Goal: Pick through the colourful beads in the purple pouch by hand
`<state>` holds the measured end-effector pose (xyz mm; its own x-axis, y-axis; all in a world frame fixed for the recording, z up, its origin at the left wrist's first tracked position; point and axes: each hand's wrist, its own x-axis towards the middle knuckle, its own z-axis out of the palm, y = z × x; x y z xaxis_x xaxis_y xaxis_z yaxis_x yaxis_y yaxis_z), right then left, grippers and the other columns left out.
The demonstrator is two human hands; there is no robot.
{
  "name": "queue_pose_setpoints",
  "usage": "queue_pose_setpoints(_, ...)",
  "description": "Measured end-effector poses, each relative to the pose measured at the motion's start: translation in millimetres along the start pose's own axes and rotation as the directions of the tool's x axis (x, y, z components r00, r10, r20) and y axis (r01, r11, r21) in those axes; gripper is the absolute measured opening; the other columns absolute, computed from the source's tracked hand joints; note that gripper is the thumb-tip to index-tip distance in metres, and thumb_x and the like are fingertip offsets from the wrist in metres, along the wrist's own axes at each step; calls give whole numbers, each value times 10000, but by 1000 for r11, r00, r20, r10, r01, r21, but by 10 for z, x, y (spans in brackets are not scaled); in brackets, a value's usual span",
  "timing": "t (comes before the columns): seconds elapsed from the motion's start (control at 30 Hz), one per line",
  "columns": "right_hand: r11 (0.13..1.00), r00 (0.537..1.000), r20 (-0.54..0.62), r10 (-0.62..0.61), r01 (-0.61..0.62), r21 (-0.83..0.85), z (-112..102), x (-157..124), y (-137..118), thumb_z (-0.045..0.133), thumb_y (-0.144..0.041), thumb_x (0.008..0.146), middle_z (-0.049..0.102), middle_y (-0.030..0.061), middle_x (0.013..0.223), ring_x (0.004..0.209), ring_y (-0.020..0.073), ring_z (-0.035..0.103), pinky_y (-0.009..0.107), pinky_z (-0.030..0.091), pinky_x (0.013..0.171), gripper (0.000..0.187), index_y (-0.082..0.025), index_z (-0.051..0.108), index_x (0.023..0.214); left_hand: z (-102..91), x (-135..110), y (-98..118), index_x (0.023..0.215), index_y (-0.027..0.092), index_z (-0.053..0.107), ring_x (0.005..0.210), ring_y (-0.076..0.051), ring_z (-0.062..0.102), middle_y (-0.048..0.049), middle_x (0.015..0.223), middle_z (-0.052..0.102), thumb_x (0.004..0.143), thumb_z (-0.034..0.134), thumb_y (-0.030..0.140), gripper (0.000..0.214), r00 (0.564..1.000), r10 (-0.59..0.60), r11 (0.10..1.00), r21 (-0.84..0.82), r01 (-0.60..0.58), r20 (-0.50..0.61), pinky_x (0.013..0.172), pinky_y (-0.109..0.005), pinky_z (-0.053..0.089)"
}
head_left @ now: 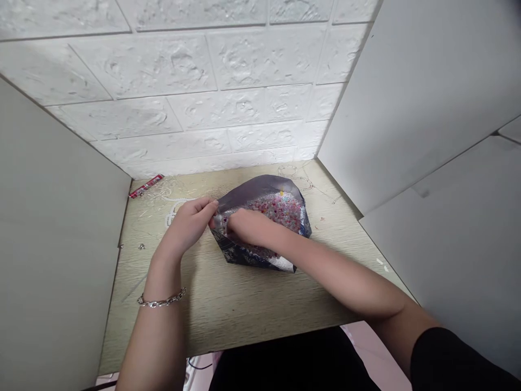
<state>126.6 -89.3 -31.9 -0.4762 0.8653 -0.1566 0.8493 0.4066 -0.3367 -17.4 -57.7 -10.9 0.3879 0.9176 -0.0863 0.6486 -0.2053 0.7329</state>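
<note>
Over on the far left of the pale wood-grain desk (244, 304), tucked against the white brick-pattern wall, lies a small red-and-white flat packet (145, 185), well apart from the action. Moving along, a loose tangle of thin clear thread and pale strung beads (173, 209) is scattered on the desk near the wall, and a couple of tiny silver metal bits (141, 246) sit close to the left partition. Now the left hand (189, 222), a silver chain bracelet (161, 300) on its wrist, has fingertips pressed together, pinching the near-left rim of the shiny dark purple foil bag (260, 187), which lies in the middle of the desk with its mouth open. Inside it, a heap of tiny multicoloured beads (283, 209) in pinks, whites and blues. The right hand (248, 227) reaches across and is down in the bag's mouth; its fingertips are hidden by the foil and the hand itself, so I cannot tell whether it is pinching anything or resting spread. That bag looks thin, crinkly and floppy, I'd judge, light in itself but weighted by the beads, and those would roll and spill easily if the rim dips, so holding the edge up, as the left hand does, seems the sound place. Further right, another faint string of beads (303, 179) lies beside the bag toward the corner, with a few white specks (381, 263) near the grey right partition (407, 108).
</note>
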Motion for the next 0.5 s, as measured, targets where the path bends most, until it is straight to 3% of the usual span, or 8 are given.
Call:
queue_pose_setpoints(0.27,962,967,-73,244,-251,-110,-195,-81,421,448,-90,689,585,114,708,606,176,545,248,334,472,206,-118,616,806,-22,-24,13,523,157,406,526,-100,401,26,506,421,752,357,386,327,999,-33,997,69,32,17,510,-206,302)
queue_pose_setpoints(0.5,977,977,-119,175,-187,-100,-204,-40,322,446,-138,716,596,103,768,648,173,545,242,338,488,201,-134,616,824,-22,-28,26,529,157,427,526,-108,416,22,501,437,746,352,395,331,999,-38,990,135,36,10,495,-212,288)
